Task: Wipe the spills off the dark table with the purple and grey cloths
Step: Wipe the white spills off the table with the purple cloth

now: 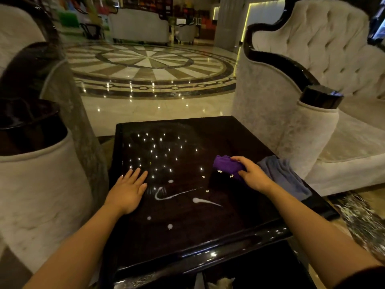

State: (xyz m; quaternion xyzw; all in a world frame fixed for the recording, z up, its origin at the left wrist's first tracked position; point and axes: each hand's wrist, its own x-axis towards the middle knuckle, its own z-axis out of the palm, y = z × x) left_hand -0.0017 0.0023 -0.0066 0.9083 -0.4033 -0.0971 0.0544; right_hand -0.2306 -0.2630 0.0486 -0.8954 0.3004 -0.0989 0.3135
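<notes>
A glossy dark square table (pixel 208 222) fills the lower middle of the view. White spill streaks (pixel 177 195) and small white drops (pixel 169 226) lie on its near half. My right hand (pixel 253 174) grips a bunched purple cloth (pixel 226 165) pressed on the table right of centre. A grey cloth (pixel 285 176) lies crumpled at the table's right edge, just behind that hand. My left hand (pixel 127 190) rests flat on the left side of the table, fingers spread, holding nothing, just left of the curved streak.
A pale tufted armchair (pixel 312 80) with dark wood trim stands close on the right, and another pale armchair (pixel 41 184) presses against the table's left side. A polished marble floor (pixel 150 65) with a round inlay stretches beyond the far edge.
</notes>
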